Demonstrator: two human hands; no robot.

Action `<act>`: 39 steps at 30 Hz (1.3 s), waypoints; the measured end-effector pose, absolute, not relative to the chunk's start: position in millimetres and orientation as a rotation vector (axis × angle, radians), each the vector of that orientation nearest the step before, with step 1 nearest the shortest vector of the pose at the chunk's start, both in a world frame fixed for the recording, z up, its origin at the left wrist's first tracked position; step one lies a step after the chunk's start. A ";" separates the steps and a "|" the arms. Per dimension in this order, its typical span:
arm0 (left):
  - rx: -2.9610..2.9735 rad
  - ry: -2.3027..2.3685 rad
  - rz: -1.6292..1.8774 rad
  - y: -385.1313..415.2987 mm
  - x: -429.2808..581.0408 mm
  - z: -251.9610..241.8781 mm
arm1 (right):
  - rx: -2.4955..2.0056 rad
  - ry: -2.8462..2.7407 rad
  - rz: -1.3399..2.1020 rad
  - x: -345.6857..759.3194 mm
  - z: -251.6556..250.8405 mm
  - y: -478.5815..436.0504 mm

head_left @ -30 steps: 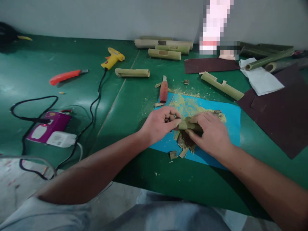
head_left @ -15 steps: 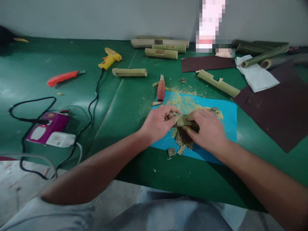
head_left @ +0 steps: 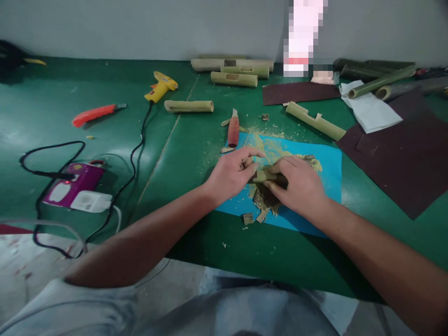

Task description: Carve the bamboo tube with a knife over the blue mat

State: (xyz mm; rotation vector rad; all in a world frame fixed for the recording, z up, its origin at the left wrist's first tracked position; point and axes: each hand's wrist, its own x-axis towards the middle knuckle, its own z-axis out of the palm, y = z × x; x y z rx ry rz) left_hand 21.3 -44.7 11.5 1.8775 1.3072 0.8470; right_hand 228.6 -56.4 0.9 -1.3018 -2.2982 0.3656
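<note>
A short green bamboo piece (head_left: 263, 175) lies between both hands above a blue sheet (head_left: 329, 186) strewn with bamboo shavings. My left hand (head_left: 233, 175) grips its left end with curled fingers, the index finger stretched out. My right hand (head_left: 297, 184) is wrapped over its right part and presses it down on a dark scrap, apparently sandpaper. Small cut chips (head_left: 248, 218) lie at the sheet's near edge.
A red-handled knife (head_left: 233, 130) lies just beyond the hands. Several bamboo tubes (head_left: 189, 106) lie further back. A yellow glue gun (head_left: 161, 86), an orange cutter (head_left: 94, 113) and a purple power strip (head_left: 72, 191) with cables sit left. Dark sandpaper sheets (head_left: 395, 163) cover the right.
Both hands have slid slightly left along the sheet with the bamboo piece, and less of it shows between them. My left index finger has straightened.
</note>
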 end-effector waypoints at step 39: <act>1.863 1.351 0.826 -43.5 28.9 16.9 | -1.279 -2.353 0.335 226.3 2.1 -58.0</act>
